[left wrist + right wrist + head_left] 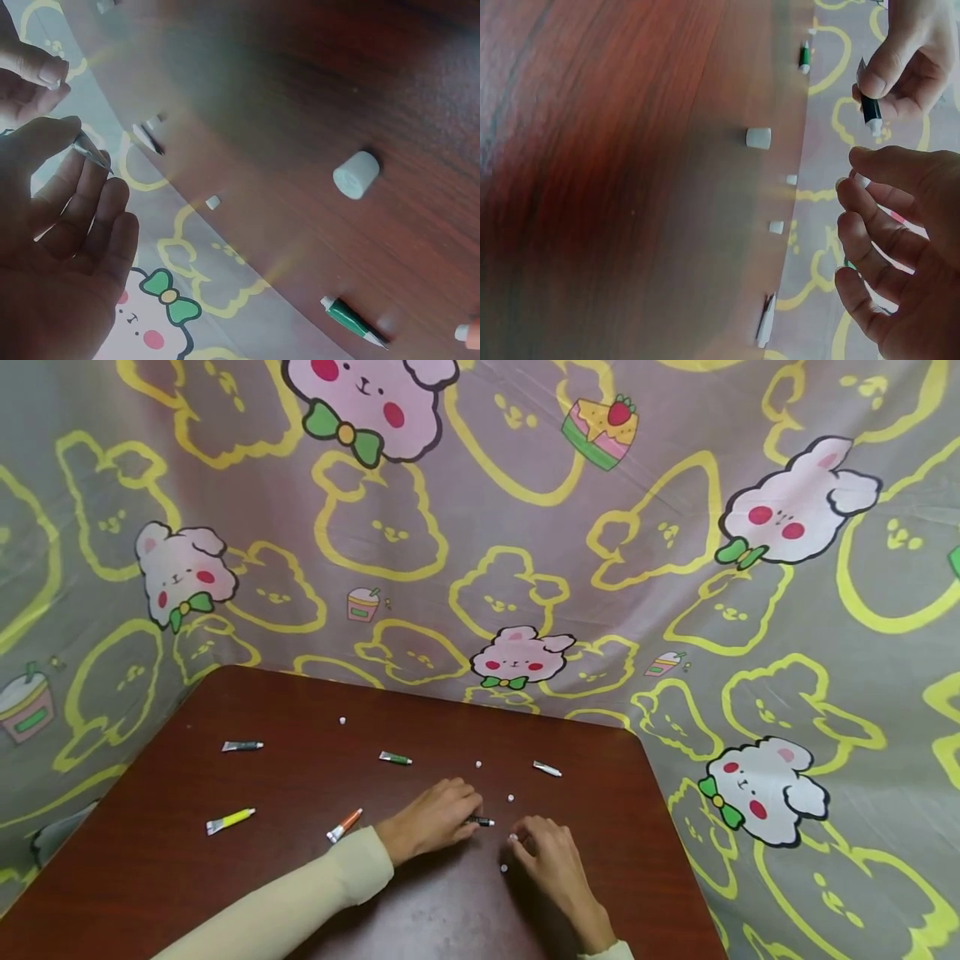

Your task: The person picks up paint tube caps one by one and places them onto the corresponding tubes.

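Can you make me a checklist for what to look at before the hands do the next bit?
1. Slim black, shiny tube gripped in the left hand: ok.
2. Small white, cylindrical, plastic-looking cap pinched in the right hand: ok.
3. Black tube's small white nozzle bare: ok, looks uncapped.
4. Cap touching the nozzle, if capping comes next: not ok, they're apart.
5. Cap's hollow end facing the nozzle: cannot tell, partly covered.

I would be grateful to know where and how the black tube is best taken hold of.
I'd pinch the black tube across its body, between thumb and finger, from the left, as the left hand does: it is slim, and its pale nozzle points toward the right hand, so leave that end free.
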Demonstrator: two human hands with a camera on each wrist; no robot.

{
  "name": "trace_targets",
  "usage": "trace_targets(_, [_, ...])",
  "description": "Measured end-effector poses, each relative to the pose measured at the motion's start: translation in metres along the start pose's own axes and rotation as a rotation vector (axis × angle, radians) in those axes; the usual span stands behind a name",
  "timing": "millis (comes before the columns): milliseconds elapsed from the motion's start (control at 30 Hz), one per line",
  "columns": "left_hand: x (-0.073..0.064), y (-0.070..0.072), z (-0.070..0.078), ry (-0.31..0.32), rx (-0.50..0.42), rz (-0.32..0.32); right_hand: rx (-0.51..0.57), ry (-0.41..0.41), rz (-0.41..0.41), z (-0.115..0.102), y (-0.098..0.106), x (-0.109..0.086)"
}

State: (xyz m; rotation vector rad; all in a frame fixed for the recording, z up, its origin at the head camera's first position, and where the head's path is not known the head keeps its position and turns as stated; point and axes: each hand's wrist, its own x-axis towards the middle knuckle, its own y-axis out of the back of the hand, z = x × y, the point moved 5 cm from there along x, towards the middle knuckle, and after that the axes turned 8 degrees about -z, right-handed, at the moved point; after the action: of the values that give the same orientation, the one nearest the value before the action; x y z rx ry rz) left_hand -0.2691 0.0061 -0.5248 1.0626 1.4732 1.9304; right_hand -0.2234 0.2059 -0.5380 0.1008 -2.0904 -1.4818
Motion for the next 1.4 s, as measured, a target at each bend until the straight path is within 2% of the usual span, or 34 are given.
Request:
trace_targets(367, [-0.002,0.002,0.009,-0.021,0.037,0.010,0.014,0.053,-0.001,-0.009,-0.002,-0.001])
trace_targets(700, [-0.002,0.002,0.017,-0.027,0.021,-0.043,0.076,0.035,-0.032,-0.012,-0.006,0.001])
trace_targets(1067, [-0.005,0.000,0.022,-0.042,0.052,-0.050,0.112,0.110,0.021,-0.017,-0.007,0.002])
trace_targets(1400, [-0.004,-0.002,0.022,-0.046,0.025,-0.050,0.136,0.167,0.064,-0.017,-0.007,0.002])
